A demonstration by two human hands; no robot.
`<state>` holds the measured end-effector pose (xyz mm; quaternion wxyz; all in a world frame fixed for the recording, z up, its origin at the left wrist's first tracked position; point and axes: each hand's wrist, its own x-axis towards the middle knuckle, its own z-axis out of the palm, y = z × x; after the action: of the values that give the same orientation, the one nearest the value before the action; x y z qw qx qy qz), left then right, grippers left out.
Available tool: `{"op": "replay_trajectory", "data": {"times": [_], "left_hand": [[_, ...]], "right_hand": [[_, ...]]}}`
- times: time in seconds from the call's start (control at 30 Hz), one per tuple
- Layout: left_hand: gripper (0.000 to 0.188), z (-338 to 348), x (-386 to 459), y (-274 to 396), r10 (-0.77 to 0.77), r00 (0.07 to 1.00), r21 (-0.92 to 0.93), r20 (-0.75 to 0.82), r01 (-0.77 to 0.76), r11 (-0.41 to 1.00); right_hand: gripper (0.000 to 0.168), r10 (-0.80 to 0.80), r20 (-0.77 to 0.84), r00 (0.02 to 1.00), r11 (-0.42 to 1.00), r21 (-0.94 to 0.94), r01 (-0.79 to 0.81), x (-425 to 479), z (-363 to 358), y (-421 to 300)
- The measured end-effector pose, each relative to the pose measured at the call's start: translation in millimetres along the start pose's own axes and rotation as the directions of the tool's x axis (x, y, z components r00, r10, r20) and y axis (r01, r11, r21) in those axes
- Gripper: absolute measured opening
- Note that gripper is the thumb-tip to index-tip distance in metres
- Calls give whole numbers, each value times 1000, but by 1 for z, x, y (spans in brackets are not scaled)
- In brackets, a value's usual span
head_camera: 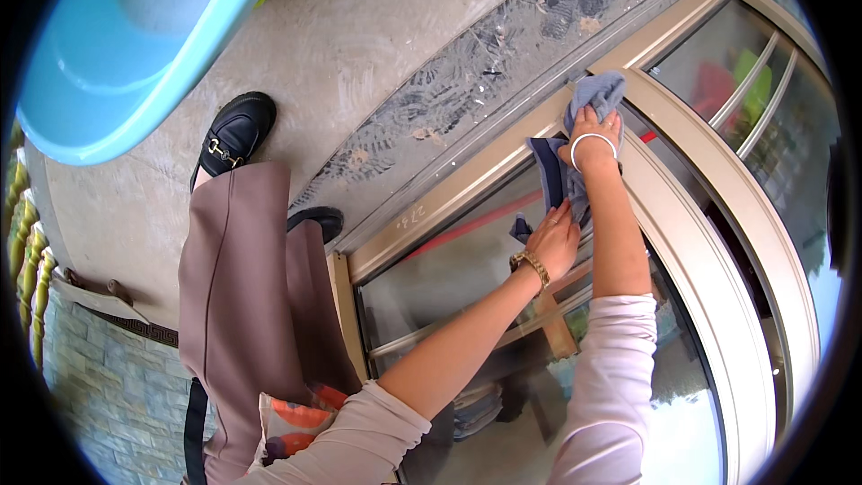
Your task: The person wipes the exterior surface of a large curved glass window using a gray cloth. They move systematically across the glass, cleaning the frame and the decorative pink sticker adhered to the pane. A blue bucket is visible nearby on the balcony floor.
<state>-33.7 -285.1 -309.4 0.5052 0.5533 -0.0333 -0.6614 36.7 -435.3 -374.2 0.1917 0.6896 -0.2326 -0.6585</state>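
Note:
A grey cloth [599, 91] is bunched at the lower corner of a beige-framed glass sliding door [458, 242]. My right hand [594, 131], with a white bangle at the wrist, presses the upper part of the cloth onto the frame. Lower down, my left hand [555, 239], wearing a gold-coloured bracelet, holds the hanging part of the cloth against the glass. A dark-edged flap of the cloth lies between the two hands, and a small end of it sticks out left of my left hand. The fingertips of both hands are partly sunk in its folds.
A light blue plastic tub [135, 108] stands on the concrete floor [363, 13] at upper left. A metal door track [471, 141] runs along the frame, beside a dark, dirty floor strip [431, 108]. A second sliding panel [734, 121] overlaps at right. A skateboard-like board [101, 300] lies at lower left.

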Motion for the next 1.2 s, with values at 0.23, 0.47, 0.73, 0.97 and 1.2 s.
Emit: {"op": "replay_trajectory", "data": {"times": [0.23,0.47,0.73,0.97,1.2], "left_hand": [[40,-28,-19,-65,-74,997,25,-22,74,997],[39,-28,-18,-25,-36,988,129,-151,56,990],[31,-22,-58,-62,-85,975,135,-207,114,984],[44,-91,-174,-124,-584,810,423,64,508,751],[47,-148,-240,-203,-691,602,677,399,315,665]], "right_hand": [[80,-116,59,991,990,82,111,16,57,-97],[78,-32,81,996,999,16,31,6,12,-47],[63,-132,-28,991,989,58,133,-25,56,-112],[47,-515,198,834,857,146,495,-144,110,-284],[55,-852,340,399,502,311,807,-222,139,-380]]}}
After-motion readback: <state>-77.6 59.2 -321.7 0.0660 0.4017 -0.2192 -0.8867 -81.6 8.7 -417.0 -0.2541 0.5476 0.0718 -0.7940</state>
